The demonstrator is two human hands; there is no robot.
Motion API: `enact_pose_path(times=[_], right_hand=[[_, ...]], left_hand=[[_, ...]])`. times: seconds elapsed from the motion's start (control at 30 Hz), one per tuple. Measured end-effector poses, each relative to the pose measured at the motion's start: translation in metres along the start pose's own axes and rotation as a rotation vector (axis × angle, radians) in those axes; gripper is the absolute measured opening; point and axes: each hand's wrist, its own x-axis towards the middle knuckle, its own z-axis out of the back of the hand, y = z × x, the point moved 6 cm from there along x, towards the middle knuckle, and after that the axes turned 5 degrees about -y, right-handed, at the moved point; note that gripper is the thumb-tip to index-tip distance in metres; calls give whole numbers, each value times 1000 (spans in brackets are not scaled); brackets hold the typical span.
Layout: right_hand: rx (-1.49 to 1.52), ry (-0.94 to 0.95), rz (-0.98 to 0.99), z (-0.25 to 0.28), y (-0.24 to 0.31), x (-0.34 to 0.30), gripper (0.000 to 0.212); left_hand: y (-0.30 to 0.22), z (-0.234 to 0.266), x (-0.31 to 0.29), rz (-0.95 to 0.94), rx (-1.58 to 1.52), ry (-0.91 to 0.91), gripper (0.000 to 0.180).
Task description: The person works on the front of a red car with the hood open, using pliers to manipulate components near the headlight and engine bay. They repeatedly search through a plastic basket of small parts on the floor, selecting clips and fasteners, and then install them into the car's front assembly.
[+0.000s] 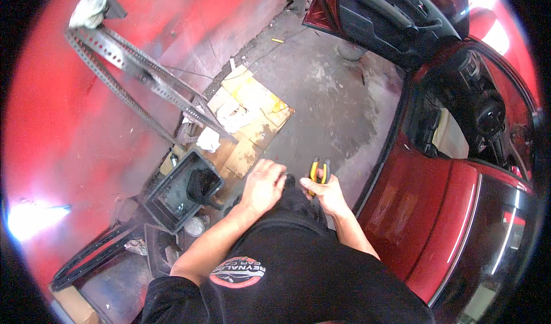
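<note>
- The right hand (pixel 328 195) grips the pliers (pixel 314 173), its thumb laid across them; their two yellow-and-black arms stand apart and point away from the body.
- The pliers are in front of the person's torso, right of the left hand (pixel 264 185), with a gap between.
- The left hand has its fingers bent and its thumb near the fingertips (whether it pinches something small, I cannot tell).
- Both forearms reach forward past a black shirt (pixel 344 275) with a round badge on the chest.
- To the left, a black tub (pixel 171 196) sits tilted in view, a can (pixel 195 226) just beside it.
- Ahead of the tub, cardboard (pixel 248 162) lies on the grey floor (pixel 321 120), stained in places, with a white rag (pixel 208 139) near its left side.
- A perforated metal stand (pixel 136 61) rises before a red wall (pixel 166 8).
- On the right is a dark-red car (pixel 419 220), its door (pixel 384 19) swung open (the steering wheel (pixel 489 116) shows inside).
</note>
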Motion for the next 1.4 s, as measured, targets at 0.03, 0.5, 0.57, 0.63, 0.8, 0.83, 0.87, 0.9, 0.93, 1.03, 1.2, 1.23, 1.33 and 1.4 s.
enact_pose_path(times=[0.03, 0.5, 0.57, 0.63, 0.8, 0.83, 0.87, 0.9, 0.93, 1.03, 1.2, 1.23, 1.33, 1.4], right_hand=[[-55, 60, 37, -5, 20, 11, 21], [-102, 148, 61, 20, 147, 199, 14], [-113, 120, 52, 29, 173, 229, 15], [-79, 89, 50, 29, 194, 253, 15], [1, 14, -37, 49, 226, 316, 14], [12, 11, -52, 51, 230, 330, 15], [-36, 0, -42, 55, 235, 348, 14], [-58, 10, -54, 58, 238, 368, 13], [-82, 24, -65, 61, 241, 389, 13], [-181, 120, -65, 61, 271, 445, 13], [-294, 293, 32, 54, 330, 540, 15], [-346, 312, 60, 52, 339, 558, 14], [-482, 323, 120, 42, 359, 608, 14], [-613, 308, 13, 44, 363, 654, 24]], left_hand=[[-15, -6, 17, -46, 11, 18, 19], [13, -55, 217, 83, -168, 51, 23], [18, -61, 262, -11, -209, 90, 24], [29, -65, 294, -88, -200, 98, 23], [45, -89, 376, -111, -189, 164, 23], [49, -92, 390, -106, -184, 172, 23], [54, -98, 406, -104, -182, 178, 24], [60, -103, 422, -99, -179, 180, 24], [65, -108, 439, -80, -165, 192, 24], [84, -119, 489, -37, -157, 162, 25], [112, -124, 567, 194, -213, 9, 19], [118, -122, 578, 250, -237, -53, 18], [154, -104, 591, 502, -180, -268, 14], [180, -88, 598, 653, -188, -372, 16]])
